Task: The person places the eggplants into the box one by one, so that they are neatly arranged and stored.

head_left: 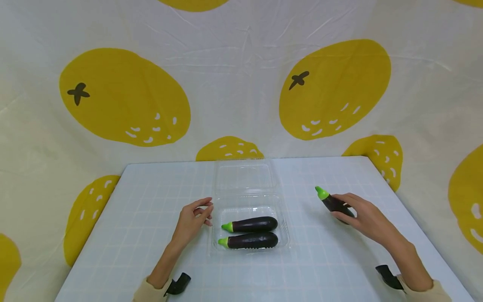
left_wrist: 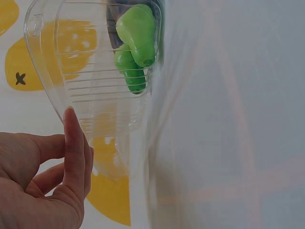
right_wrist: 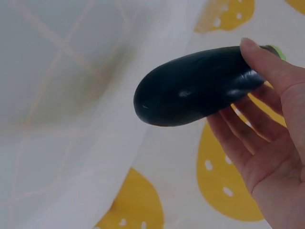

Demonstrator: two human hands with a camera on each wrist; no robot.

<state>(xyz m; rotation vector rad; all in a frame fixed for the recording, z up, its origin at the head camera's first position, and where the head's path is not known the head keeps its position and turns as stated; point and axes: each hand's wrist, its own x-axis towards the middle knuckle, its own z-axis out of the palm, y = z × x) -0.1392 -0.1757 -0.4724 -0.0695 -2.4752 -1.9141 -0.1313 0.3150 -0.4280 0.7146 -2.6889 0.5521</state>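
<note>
eggplants (head_left: 253,240) come first, nearest the person: two of them, glossy and dark with green caps to the left, lie side by side across the near part of the clear plastic box (head_left: 245,211). of the three in view, then, two are inside and one is out. by the box's left side the left hand (head_left: 190,220) has its fingers loosely extended, with no eggplant in them; the fingertips come right up to the rim, though whether they touch it i cannot say for sure. on the other side, well apart from the box, the right hand (head_left: 364,216) pinches the third eggplant (head_left: 335,204) between thumb and fingers, spread just as wide as its body. its shadow puts it off the table (head_left: 143,235); by the look of things, this is the piece left to place.

between it and the box's right rim runs a wide stretch of tabletop, good for a sideways move, with the raised rim as the edge to clear. past the farther eggplant a strip of base lies bare, likely enough for one more. beyond that the lid (head_left: 245,178) is laid back, not closed, its far end close to the table's back edge, where the fruit-print cloth (head_left: 249,105) leaves little room.
</note>
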